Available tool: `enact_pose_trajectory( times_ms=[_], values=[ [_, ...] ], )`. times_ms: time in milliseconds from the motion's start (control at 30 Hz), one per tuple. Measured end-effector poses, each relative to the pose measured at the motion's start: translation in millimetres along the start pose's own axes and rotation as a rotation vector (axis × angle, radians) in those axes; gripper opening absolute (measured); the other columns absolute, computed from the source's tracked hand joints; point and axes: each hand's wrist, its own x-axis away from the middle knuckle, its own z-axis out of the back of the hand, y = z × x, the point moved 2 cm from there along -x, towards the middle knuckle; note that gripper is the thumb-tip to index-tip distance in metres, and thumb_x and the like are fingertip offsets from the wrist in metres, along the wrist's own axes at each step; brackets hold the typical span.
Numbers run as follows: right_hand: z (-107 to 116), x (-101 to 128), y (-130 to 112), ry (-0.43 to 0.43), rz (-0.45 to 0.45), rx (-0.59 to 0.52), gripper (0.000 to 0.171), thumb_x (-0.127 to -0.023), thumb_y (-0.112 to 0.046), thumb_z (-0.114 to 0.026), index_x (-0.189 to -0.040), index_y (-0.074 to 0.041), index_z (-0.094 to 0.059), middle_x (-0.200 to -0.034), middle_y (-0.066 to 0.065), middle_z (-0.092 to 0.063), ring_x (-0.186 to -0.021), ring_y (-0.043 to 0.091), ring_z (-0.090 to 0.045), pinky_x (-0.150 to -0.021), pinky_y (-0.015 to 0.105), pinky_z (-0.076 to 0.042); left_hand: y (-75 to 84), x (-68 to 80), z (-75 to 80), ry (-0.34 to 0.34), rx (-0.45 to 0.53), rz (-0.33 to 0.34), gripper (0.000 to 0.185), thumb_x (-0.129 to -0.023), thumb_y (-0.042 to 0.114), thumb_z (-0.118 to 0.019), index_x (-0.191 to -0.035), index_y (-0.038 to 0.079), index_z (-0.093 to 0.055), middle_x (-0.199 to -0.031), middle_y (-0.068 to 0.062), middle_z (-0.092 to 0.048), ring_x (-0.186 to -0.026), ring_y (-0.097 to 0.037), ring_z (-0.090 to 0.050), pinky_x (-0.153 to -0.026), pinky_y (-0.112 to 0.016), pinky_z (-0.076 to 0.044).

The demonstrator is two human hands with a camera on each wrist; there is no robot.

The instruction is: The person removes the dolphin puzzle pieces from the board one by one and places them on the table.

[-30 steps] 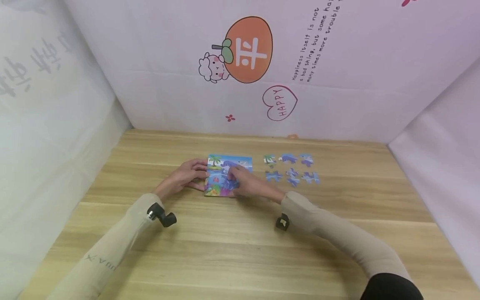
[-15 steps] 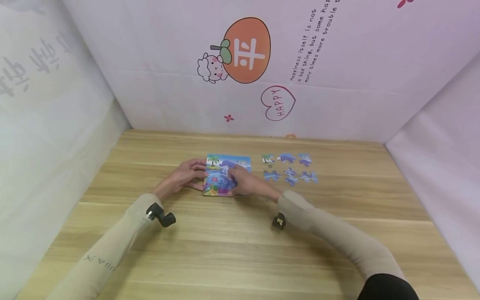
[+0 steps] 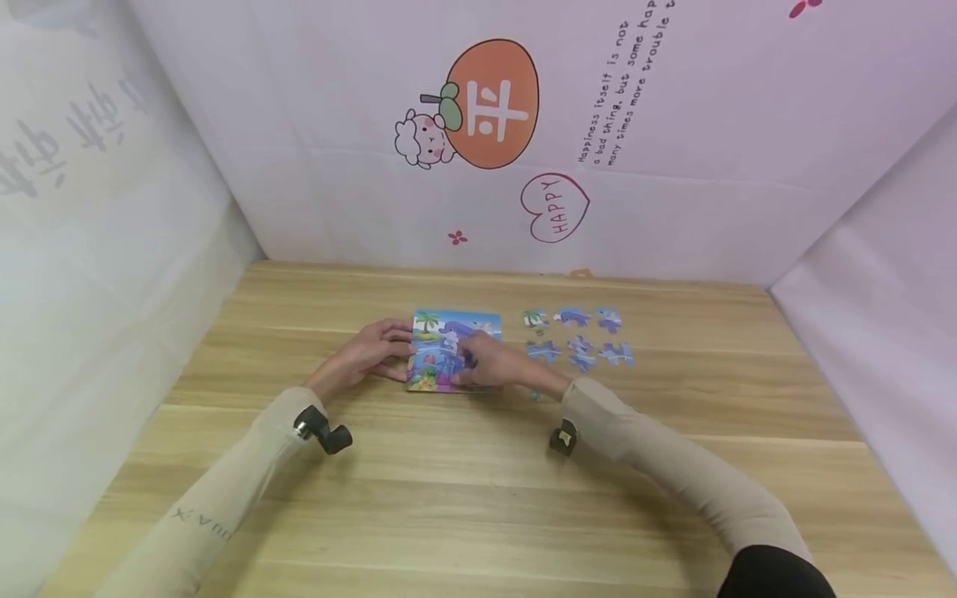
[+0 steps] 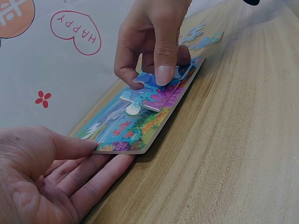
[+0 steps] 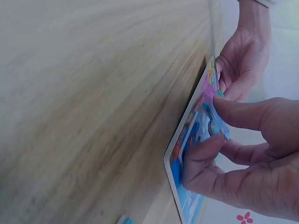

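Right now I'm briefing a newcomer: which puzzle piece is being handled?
On the wooden table lies a colourful puzzle board. The puzzle piece is the one pinched by the right hand, lifted off the board, unlike the loose pieces lying flat further right.

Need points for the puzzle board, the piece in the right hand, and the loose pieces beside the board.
puzzle board (image 4: 135,128), left wrist view, on its printed face near the front corner.
puzzle piece (image 4: 145,79), left wrist view, on the blue part showing beside the thumb of the right hand.
loose pieces (image 3: 574,316), head view, on the middle piece of the far row.

Left hand (image 3: 364,355) lies flat; right hand (image 3: 489,365) fingers (image 4: 164,70) pinch.
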Motion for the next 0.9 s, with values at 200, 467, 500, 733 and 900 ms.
enact_pose_trajectory(
  times_ms=[200, 467, 500, 733, 900],
  values=[
    [-0.8, -0.5, 3.0, 0.024, 0.129, -0.057, 0.016, -0.099, -0.010, -0.071, -0.091, 0.000, -0.062, -0.083, 0.003, -0.054, -0.070, 0.011, -0.045, -0.061, 0.016, -0.040, -2.1, 2.4, -1.0, 0.005, 0.007, 0.009, 0.059, -0.105, 0.002, -0.058, -0.159, 0.001, -0.033, -0.160, -0.024, -0.038, -0.122, -0.033, -0.062, -0.083, -0.036, -0.068],
    [3.4, 0.2, 6.5, 0.051, 0.173, -0.098, 0.022, -0.099, -0.007, -0.070, -0.081, -0.004, -0.059, -0.068, -0.003, -0.048, -0.061, 0.008, -0.040, -0.058, 0.016, -0.038, 0.5, 4.1, -0.7, 0.002, 0.007, -0.011, 0.059, -0.106, 0.003, -0.058, -0.158, 0.000, -0.032, -0.161, -0.025, -0.037, -0.121, -0.034, -0.063, -0.082, -0.034, -0.068],
    [3.9, 0.9, 7.1, 0.048, 0.165, -0.102, 0.023, -0.099, -0.007, -0.070, -0.080, -0.005, -0.058, -0.068, -0.003, -0.047, -0.062, 0.009, -0.040, -0.059, 0.017, -0.038, 0.5, 4.3, -0.5, 0.002, 0.007, -0.011, 0.059, -0.106, 0.003, -0.058, -0.158, 0.000, -0.032, -0.161, -0.025, -0.037, -0.121, -0.034, -0.063, -0.082, -0.035, -0.068],
    [6.3, 5.4, 11.1, 0.040, 0.099, -0.116, 0.023, -0.100, -0.010, -0.070, -0.083, -0.006, -0.057, -0.070, -0.003, -0.047, -0.065, 0.010, -0.041, -0.060, 0.020, -0.038, -0.2, 3.7, -0.5, -0.002, 0.002, -0.012, 0.058, -0.106, 0.004, -0.058, -0.158, 0.000, -0.033, -0.160, -0.025, -0.038, -0.125, -0.036, -0.062, -0.082, -0.036, -0.068],
    [8.7, 6.3, 14.6, 0.018, 0.088, -0.127, 0.020, -0.102, -0.013, -0.069, -0.087, -0.007, -0.057, -0.075, -0.003, -0.049, -0.067, 0.011, -0.042, -0.059, 0.019, -0.039, -1.3, 0.7, -0.8, 0.000, 0.010, -0.015, 0.058, -0.105, 0.004, -0.059, -0.158, 0.001, -0.034, -0.160, -0.024, -0.039, -0.122, -0.033, -0.063, -0.082, -0.037, -0.069]
  ],
)
